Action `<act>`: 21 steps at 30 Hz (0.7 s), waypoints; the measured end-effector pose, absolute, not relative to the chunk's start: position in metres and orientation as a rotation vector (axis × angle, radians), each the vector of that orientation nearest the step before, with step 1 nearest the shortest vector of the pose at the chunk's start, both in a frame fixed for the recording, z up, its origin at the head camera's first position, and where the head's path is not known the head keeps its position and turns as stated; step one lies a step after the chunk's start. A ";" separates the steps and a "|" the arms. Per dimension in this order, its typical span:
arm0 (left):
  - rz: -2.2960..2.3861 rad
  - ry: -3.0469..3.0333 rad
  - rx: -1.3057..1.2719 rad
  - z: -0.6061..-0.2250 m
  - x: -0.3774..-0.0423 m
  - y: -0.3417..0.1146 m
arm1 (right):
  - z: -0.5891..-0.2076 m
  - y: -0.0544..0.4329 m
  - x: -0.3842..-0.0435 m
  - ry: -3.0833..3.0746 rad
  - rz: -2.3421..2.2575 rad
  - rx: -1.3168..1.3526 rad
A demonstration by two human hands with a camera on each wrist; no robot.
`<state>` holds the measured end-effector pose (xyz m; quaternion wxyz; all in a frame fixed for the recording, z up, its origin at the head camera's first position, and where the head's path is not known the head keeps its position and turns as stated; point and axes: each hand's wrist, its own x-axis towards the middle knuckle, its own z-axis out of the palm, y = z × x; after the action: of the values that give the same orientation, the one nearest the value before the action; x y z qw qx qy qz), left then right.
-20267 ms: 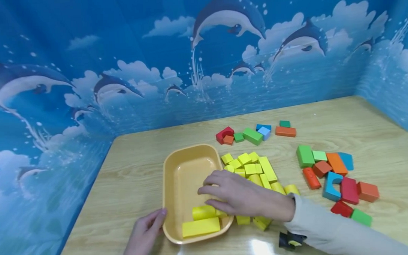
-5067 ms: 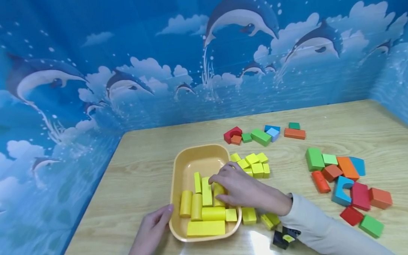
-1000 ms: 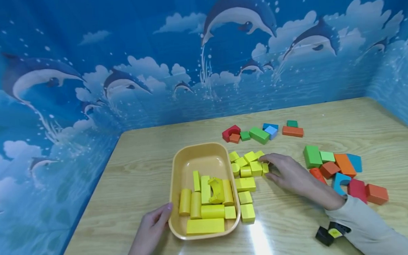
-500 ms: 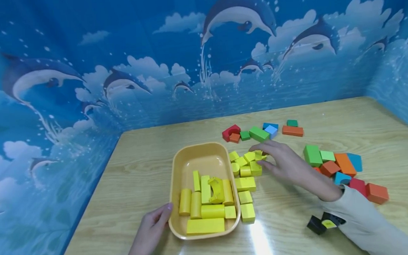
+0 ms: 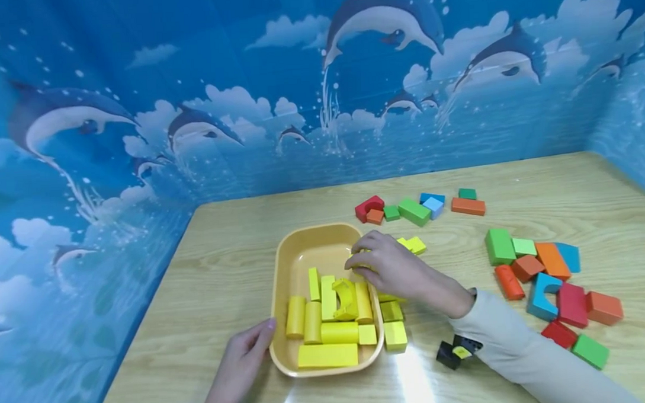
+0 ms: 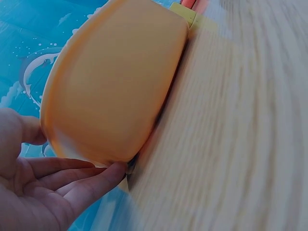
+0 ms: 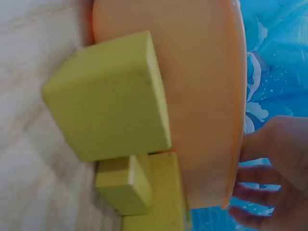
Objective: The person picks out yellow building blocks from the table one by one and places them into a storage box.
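Your left hand (image 5: 238, 360) pinches the tan tray (image 5: 320, 249) by its left rim, long axis near-to-far. Your right hand (image 5: 387, 264), closer to the yellow blocks (image 5: 395, 336) on the right, overhangs it, grasp hidden; I can't tell.

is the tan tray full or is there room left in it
Partly full: yellow blocks fill the near half of the tan tray, while its bare bottom shows at the far end.

One tray (image 5: 309, 244) gripped by left hand (image 5: 243, 351), nine yellow blocks (image 5: 328, 297) inside, eight multicoloured blocks (image 5: 415, 212) beyond right hand (image 5: 393, 264), eleven others (image 5: 572, 305) to its right (loose yellow ones (image 5: 395, 336) partly hidden)
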<state>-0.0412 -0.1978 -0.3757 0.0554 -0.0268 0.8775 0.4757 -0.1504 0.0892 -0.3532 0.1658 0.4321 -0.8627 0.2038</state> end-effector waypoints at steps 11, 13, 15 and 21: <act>1.430 2.668 -0.092 -0.373 -0.042 -0.196 | -0.352 0.081 -0.143 -2.746 0.494 1.141; 1.427 2.664 -0.099 -0.373 -0.041 -0.196 | -0.352 0.079 -0.141 -2.736 0.539 1.170; 1.428 2.661 -0.107 -0.373 -0.041 -0.196 | -0.351 0.077 -0.138 -2.751 0.587 1.203; 1.429 2.664 -0.101 -0.373 -0.040 -0.197 | -0.353 0.068 -0.132 -2.807 0.693 1.183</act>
<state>-0.0403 -0.1965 -0.3732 0.0583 -0.0333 0.8792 0.4716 -0.1324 0.0677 -0.3530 0.0090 0.3787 -0.8985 0.2219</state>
